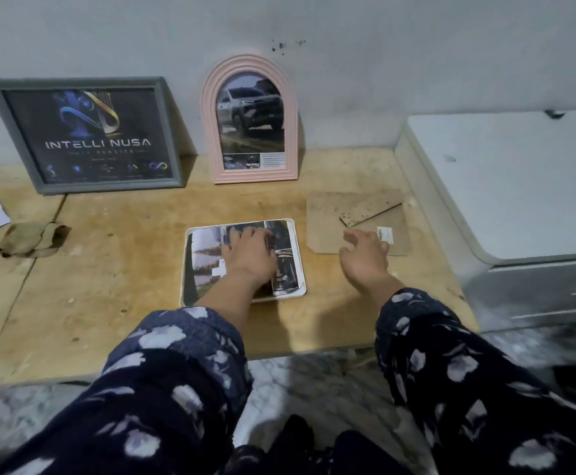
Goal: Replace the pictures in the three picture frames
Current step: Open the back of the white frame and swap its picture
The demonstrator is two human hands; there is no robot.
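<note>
On the wooden table (108,269), three picture frames (87,135), left hand (248,252) pressing one flat, right hand (365,255) loosely spread, holding nothing.

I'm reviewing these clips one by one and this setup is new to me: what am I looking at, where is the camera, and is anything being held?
No machine here: one camera on a person's head looks down at their two hands. The left hand presses flat on a picture lying in a white frame on the wooden table. The right hand hovers above a brown backing board, holding nothing. A grey frame and a pink arched frame lean on the wall. A cloth lies at left.
</note>
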